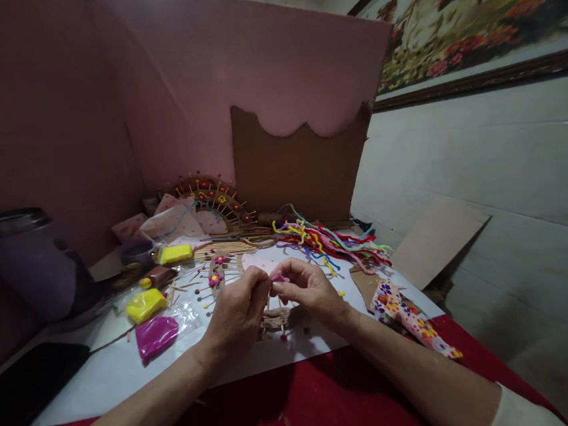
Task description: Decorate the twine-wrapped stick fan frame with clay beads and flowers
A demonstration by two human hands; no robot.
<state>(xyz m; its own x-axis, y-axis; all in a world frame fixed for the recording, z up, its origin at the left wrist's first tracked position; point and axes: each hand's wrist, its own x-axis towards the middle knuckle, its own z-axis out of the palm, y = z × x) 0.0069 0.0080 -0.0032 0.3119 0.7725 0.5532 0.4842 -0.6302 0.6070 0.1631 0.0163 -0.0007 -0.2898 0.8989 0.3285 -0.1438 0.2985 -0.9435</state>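
Note:
My left hand and my right hand meet above the white sheet, fingertips closed together. Pinched between them is a small pink clay piece; its exact shape is partly hidden by the fingers. Under my hands lies a twine-wrapped craft frame with thin sticks tipped by coloured balls. Pink clay flowers sit on its left side, and my hands cover part of it. To the left of my left hand are a purple clay pack and a yellow clay pack.
Coloured fuzzy stems lie in a pile behind my right hand. A decorated arch and a brown cardboard sheet stand at the back. Flower-patterned fabric is at right, a lidded purple cup at left.

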